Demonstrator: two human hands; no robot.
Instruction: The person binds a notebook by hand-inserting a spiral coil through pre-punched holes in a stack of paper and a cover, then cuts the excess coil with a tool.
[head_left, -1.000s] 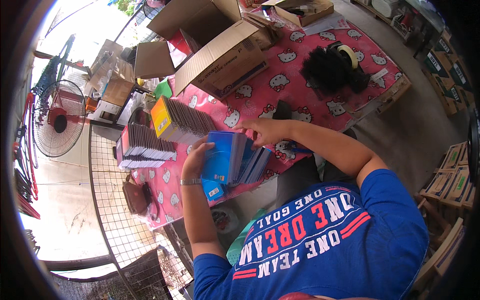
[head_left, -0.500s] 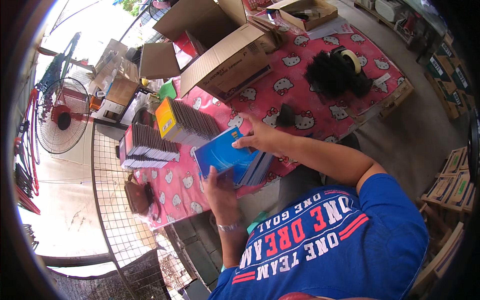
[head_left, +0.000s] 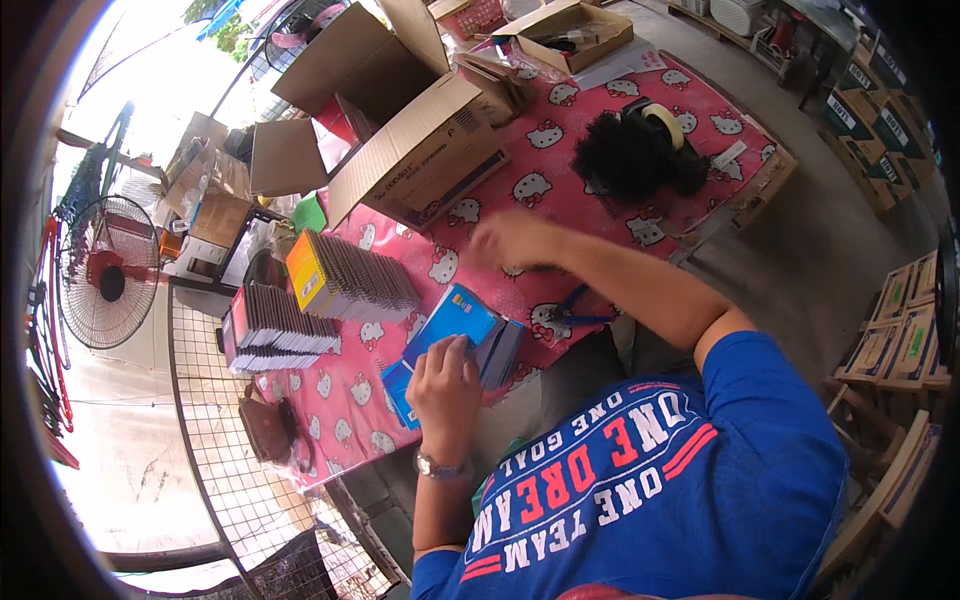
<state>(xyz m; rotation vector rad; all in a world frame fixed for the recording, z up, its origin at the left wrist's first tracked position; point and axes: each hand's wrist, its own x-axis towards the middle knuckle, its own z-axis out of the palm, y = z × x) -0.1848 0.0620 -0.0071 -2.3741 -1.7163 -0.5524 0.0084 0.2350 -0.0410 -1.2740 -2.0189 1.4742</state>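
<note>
My left hand (head_left: 445, 388), with a watch on its wrist, lies over blue notebooks at the near table edge. Its bent fingers press together on the top blue notebook (head_left: 456, 312). A further stack of blue notebooks (head_left: 503, 354) shows beside it, partly hidden, and another blue cover (head_left: 397, 388) juts out left of the hand. My right hand (head_left: 505, 240) is raised over the pink tablecloth (head_left: 470, 268), away from the notebooks. Motion smears its fingers, and whether anything is in them does not show. A blue-handled tool (head_left: 570, 303) lies beneath the right forearm.
Yellow-covered notebooks (head_left: 350, 280) and red-covered notebooks (head_left: 275, 330) stand in stacks on the left. Behind them is an open cardboard box (head_left: 425, 160). A black bundle (head_left: 635, 160) with a tape roll (head_left: 663, 126) lies far right. A brown pouch (head_left: 268, 425) sits at the left edge.
My right hand has let go of the blue notebook and moved away from it. The left hand has shifted on top of the notebooks, which now lie lower. The view has turned slightly.
</note>
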